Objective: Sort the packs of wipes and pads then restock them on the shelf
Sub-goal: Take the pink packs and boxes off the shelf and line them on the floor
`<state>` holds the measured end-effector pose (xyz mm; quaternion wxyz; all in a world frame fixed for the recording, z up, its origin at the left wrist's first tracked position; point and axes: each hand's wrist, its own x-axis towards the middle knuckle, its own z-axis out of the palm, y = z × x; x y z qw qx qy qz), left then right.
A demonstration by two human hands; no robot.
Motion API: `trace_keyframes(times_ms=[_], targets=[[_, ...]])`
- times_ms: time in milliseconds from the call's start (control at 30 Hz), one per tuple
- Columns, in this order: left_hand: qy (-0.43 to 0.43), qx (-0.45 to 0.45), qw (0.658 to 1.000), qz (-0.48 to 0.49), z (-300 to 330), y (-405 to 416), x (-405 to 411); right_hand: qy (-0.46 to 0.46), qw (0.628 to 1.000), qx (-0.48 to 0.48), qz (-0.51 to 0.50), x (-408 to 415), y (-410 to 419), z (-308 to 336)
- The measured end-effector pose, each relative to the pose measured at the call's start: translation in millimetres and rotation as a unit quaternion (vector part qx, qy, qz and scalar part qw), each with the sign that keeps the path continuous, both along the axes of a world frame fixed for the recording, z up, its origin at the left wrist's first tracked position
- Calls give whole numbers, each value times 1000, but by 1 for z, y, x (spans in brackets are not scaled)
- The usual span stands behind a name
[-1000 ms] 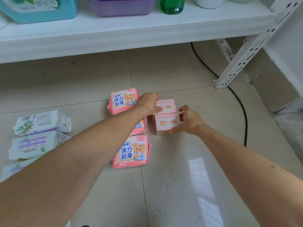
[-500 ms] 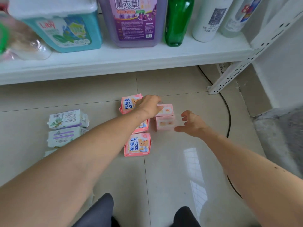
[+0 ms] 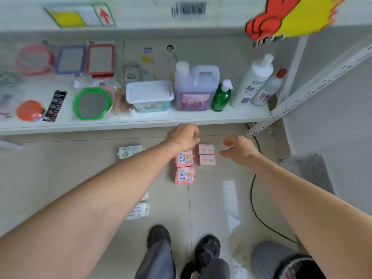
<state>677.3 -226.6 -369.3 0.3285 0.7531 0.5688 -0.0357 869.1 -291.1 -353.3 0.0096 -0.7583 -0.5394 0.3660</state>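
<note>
Two pink pad packs with a bear print (image 3: 184, 159) (image 3: 185, 175) lie in a column on the tiled floor. Beside them on the right sit two small pink packs (image 3: 206, 149) (image 3: 207, 159), one behind the other. White wipes packs lie further left (image 3: 129, 151) (image 3: 138, 210), partly hidden by my left forearm. My left hand (image 3: 184, 136) hovers above the far end of the pad column, fingers loosely curled with nothing seen in them. My right hand (image 3: 239, 150) hangs to the right of the small pink packs, fingers relaxed and apart, touching nothing.
The white shelf (image 3: 141, 122) above the floor carries a purple detergent jug (image 3: 195, 87), a green bottle (image 3: 221, 97), a white bottle (image 3: 253, 81), a lidded tub (image 3: 150, 95) and framed mirrors. A black cable (image 3: 252, 188) runs along the floor at right. My shoes (image 3: 207, 250) are below.
My view has risen and pulled back, showing the shelf. Both hands have lifted off the small pink packs, which stay on the floor.
</note>
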Motion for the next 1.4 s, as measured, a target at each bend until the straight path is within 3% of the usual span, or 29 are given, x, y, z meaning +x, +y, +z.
trace_keyframes(times_ms=[233,533,1033,1400], targets=[[-49,-6,997,61,126,-17,-48,4,999,33,18,-41,7,138],[-137,10,977,162,217,-48,-115,41,993,89,63,-115,0,243],[-142,80,978,127,345,-4,-285,73,980,177,57,-261,47,356],[-134,124,971,154,388,60,-360,94,969,213,81,-334,123,401]])
